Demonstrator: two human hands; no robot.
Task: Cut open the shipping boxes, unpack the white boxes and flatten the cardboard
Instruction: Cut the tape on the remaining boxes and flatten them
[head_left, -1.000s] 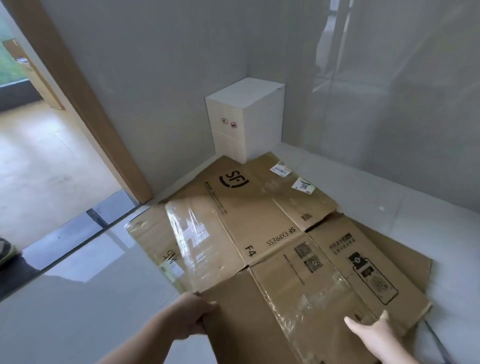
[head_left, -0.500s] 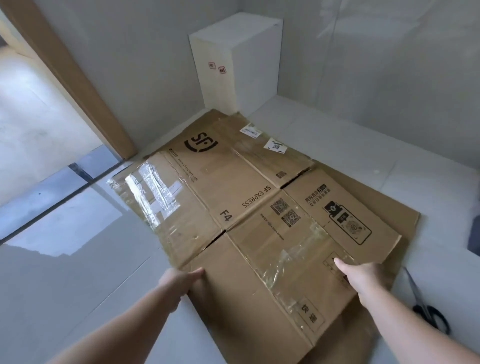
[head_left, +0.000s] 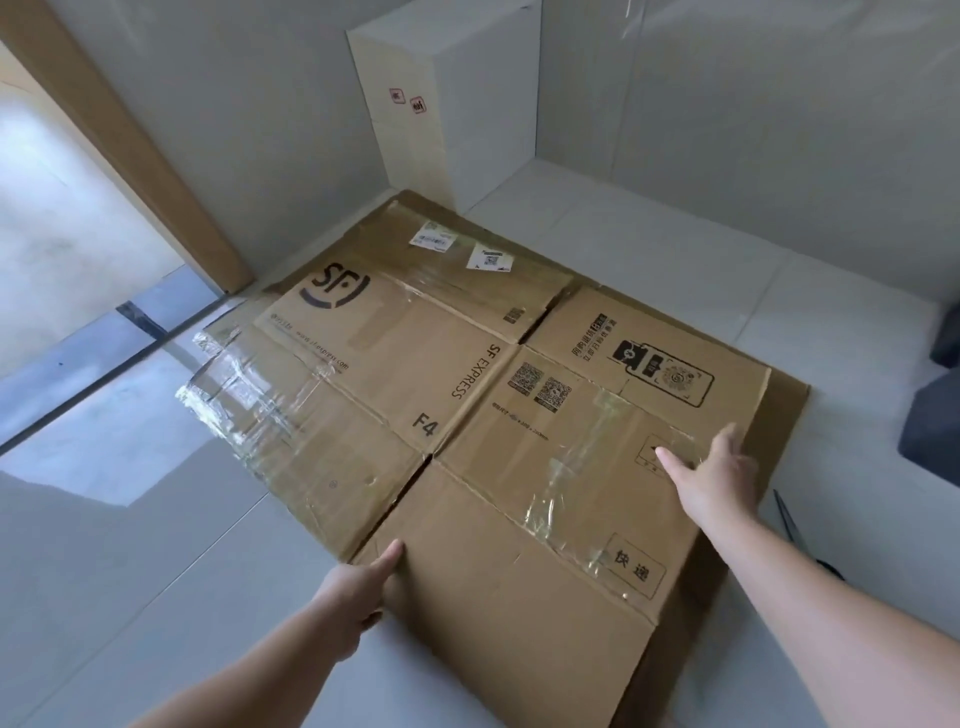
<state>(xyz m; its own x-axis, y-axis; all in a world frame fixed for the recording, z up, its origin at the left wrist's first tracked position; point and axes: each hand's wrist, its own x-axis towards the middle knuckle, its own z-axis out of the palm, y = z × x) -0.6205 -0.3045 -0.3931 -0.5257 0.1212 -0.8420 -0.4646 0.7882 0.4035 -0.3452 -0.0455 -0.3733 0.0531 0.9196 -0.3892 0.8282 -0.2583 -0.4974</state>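
Cardboard (head_left: 467, 415) flattened; left hand (head_left: 358, 587) grips edge; right hand (head_left: 717, 478) presses flat

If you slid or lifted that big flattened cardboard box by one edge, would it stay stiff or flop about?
The flattened cardboard would probably bend along its creases and the slits between flaps, not lift as one board. It lies on a glossy tiled floor, so it likely slides easily. The left hand grips its near edge and the right hand rests flat on top, which suggests it needs two hands.
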